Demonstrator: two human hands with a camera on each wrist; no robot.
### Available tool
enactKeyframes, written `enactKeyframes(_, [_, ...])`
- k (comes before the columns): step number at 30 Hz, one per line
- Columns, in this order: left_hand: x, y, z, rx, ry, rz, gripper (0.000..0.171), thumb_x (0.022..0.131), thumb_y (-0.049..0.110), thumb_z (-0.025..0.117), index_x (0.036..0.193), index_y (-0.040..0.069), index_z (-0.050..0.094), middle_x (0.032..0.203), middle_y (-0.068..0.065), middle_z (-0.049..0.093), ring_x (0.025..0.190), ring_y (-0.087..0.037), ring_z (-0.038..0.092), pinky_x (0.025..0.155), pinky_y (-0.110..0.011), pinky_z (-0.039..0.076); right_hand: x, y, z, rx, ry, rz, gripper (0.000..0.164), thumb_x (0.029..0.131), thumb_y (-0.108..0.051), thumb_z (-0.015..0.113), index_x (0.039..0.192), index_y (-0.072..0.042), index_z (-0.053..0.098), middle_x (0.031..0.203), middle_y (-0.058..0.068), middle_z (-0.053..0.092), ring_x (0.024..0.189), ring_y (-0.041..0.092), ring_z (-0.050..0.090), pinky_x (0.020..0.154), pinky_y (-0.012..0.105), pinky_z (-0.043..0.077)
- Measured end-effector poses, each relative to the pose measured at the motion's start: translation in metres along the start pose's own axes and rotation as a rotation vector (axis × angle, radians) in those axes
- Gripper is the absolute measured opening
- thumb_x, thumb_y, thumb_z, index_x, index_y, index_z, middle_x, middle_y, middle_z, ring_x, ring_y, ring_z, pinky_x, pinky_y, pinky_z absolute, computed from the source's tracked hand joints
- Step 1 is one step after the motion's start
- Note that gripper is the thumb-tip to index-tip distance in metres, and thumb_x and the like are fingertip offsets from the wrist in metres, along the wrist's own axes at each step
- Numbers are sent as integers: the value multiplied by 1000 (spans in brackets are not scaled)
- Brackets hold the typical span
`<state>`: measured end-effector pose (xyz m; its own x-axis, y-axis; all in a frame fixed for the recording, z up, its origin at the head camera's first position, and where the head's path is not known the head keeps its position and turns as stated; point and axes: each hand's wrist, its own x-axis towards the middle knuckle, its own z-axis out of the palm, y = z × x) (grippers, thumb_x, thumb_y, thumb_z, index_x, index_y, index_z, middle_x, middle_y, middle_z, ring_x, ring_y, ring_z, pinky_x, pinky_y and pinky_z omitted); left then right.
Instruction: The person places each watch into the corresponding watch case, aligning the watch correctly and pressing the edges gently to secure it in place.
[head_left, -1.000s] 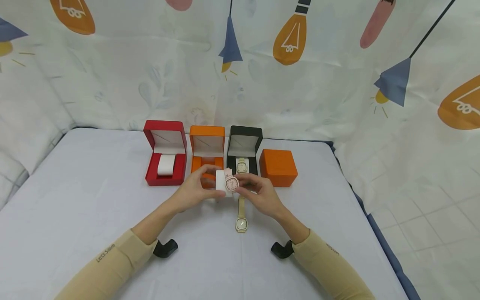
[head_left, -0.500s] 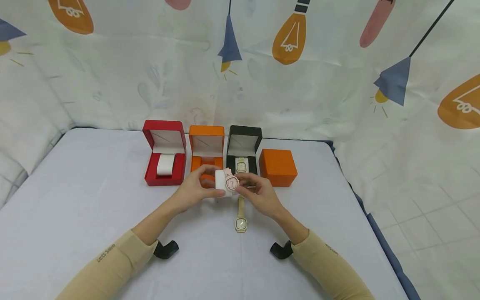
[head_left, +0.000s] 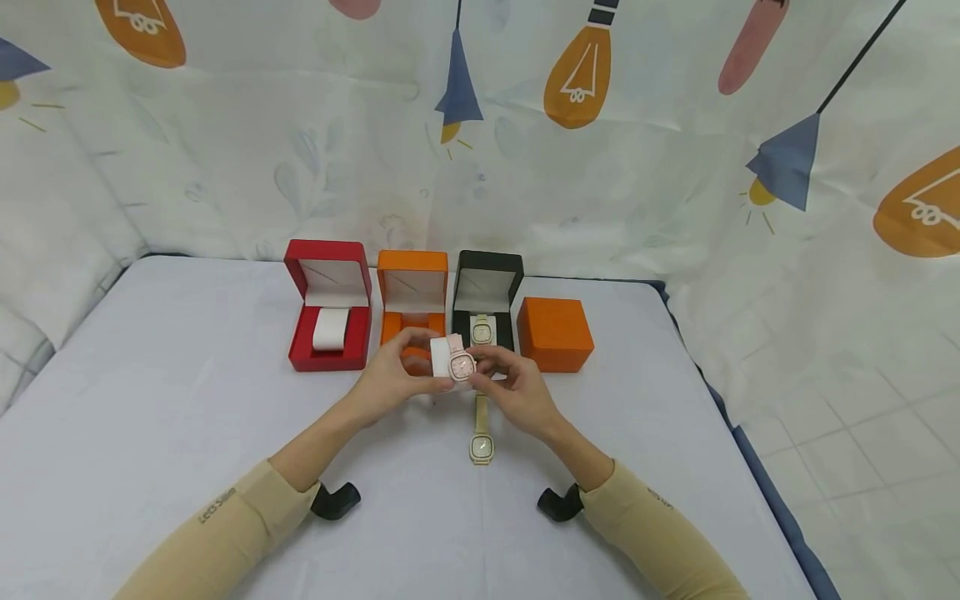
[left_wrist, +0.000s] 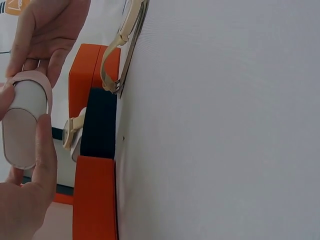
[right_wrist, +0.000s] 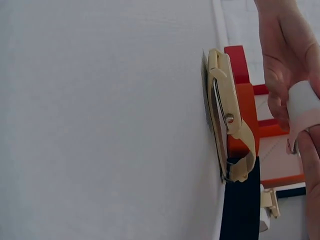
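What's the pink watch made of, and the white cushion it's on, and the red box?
The pink watch has a smooth, dull strap bending round the cushion, so maybe rubber or plastic.
The cushion looks softly matte, with a rim round its end: perhaps fake leather or cloth over padding.
The red box looks stiff and smooth, probably covered card or plastic.

We saw a pale pink watch (head_left: 462,367) against a white cushion (head_left: 440,358); the loose watch (head_left: 482,448) and boxed watch (head_left: 482,333) were creamy yellow. We noted a red box (head_left: 327,362), an orange box (head_left: 412,262), a black box (head_left: 491,262), a plain orange cube (head_left: 557,335), tan sleeves (head_left: 225,525) with dark lettering (head_left: 217,505), a white counter (head_left: 187,358), and a pale curtain (head_left: 337,125) patterned with orange bulbs (head_left: 577,83) and blue lamps (head_left: 458,83).
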<state>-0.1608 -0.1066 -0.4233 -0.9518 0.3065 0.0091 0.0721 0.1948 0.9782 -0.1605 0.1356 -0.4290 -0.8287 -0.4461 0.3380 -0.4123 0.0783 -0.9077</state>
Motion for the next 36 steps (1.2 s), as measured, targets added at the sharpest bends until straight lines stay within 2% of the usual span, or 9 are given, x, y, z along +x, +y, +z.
enactKeyframes(4, [-2,1,0,18,12,9,73,83,24,89,142,10,48,134,-11,55,110,-32,62,88,-42,56,-1,1,0,1,-1,-2,39,94,3,72,131,1,64,101,12,67,93,24,62,80,32,61])
enactKeyframes(9, [-4,2,-1,31,6,21,74,83,23,89,144,13,49,134,-11,56,111,-32,62,88,-42,57,0,2,-2,24,-40,4,43,91,7,74,131,0,63,122,12,63,111,26,60,91,40,58])
enactKeyframes(13, [-4,2,-1,23,-23,30,74,84,21,88,147,11,50,135,-11,57,112,-32,62,90,-44,58,4,1,-6,35,-87,21,58,86,13,76,138,2,53,138,15,52,125,33,54,99,54,52])
enactKeyframes(16, [-5,2,-1,27,-52,47,73,85,20,87,147,10,50,137,-11,56,115,-33,61,92,-46,57,7,1,-9,44,-138,48,74,84,15,76,148,-1,43,151,14,42,134,38,48,101,59,49])
enactKeyframes(19, [-5,3,0,36,-74,57,74,85,19,87,148,9,50,138,-11,55,117,-34,61,96,-49,55,8,0,-12,57,-200,76,81,84,15,76,153,-5,39,158,9,34,138,39,44,102,57,49])
enactKeyframes(23, [-6,3,0,36,-83,57,75,85,20,87,148,8,49,140,-10,54,118,-33,60,97,-49,54,10,-2,-14,38,-251,79,76,85,10,79,151,-8,46,159,4,34,138,33,45,103,51,50])
enactKeyframes(27, [-6,1,-1,21,-96,56,77,85,20,88,150,9,49,140,-8,54,118,-32,61,97,-48,54,12,-4,-15,50,-269,90,71,86,6,80,148,-8,49,157,7,37,137,32,46,102,45,51])
enactKeyframes(32, [-7,-2,-4,-19,-144,67,77,85,16,87,151,11,47,139,-9,56,119,-31,62,99,-49,53,12,-6,-17,119,-276,164,71,86,8,79,148,-10,47,154,9,40,134,38,49,97,40,54])
enactKeyframes(36, [-7,-4,-6,-40,-165,78,78,85,14,86,152,10,47,138,-10,57,119,-31,62,100,-49,52,12,-5,-18,133,-270,199,72,86,8,79,148,-10,47,153,6,41,132,39,50,95,39,55])
